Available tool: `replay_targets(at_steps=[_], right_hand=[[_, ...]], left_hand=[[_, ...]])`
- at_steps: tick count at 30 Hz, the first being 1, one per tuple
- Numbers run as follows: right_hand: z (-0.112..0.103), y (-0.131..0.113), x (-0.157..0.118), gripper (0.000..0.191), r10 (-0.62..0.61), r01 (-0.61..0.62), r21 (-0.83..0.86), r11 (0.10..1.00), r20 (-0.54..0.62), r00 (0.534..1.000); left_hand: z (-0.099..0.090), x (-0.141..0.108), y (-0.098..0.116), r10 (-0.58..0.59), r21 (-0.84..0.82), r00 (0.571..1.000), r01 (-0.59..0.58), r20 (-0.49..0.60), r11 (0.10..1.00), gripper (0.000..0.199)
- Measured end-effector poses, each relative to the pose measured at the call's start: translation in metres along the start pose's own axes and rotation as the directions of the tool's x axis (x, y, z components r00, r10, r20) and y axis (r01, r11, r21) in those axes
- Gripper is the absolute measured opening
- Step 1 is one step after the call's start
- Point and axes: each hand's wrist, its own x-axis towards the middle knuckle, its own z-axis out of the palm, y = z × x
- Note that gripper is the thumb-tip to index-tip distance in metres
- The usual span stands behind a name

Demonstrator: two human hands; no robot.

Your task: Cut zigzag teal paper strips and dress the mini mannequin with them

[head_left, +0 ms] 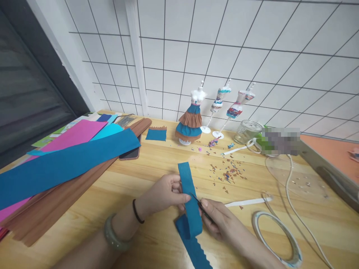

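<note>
A strip of blue crepe paper or cloth hangs in a loop in front of me, its lower end zigzag-cut and trailing to the table. My left hand pinches its left edge, thumb across the front and fingers behind. In my right hand is a slim black pointed tool, whose tip touches the strip close to my left thumb. My fingers cover much of the tool, so I cannot tell if it is tweezers or small scissors. Beyond stands a mini dress form in a tiered blue and brown skirt.
Blue, pink and brown sheets lie left over a phone. A small blue piece rests behind. Two more dress forms, a glass jar, scattered scraps, a tape roll and a white cable occupy the right.
</note>
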Motion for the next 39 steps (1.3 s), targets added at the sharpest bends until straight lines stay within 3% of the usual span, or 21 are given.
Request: replay_targets(at_steps=[17,25,32,39], right_hand=[[-0.0003,-0.0032,0.0002,0.046,-0.049,0.049,-0.02,0.999,0.002,0.999],[-0.0006,0.0,0.0003,0.043,-0.046,0.047,0.017,0.999,-0.042,0.998],[0.0006,-0.0026,0.0025,0.042,-0.087,0.089,0.034,0.995,-0.073,0.994],[-0.0017,0.005,0.0044,0.044,-0.034,0.038,0.04,0.998,-0.096,0.995]], left_hand=[[-0.0007,0.0008,-0.0031,-0.02,0.05,1.0,0.021,-0.012,0.999,0.025],[0.0016,0.0001,-0.006,-0.028,0.037,0.994,0.032,-0.103,0.999,0.032],[0.0033,-0.0011,-0.0038,-0.044,0.086,0.997,0.049,-0.061,0.995,0.036],[0.0029,-0.0017,-0.0032,-0.078,0.035,0.994,0.081,-0.074,0.996,0.034]])
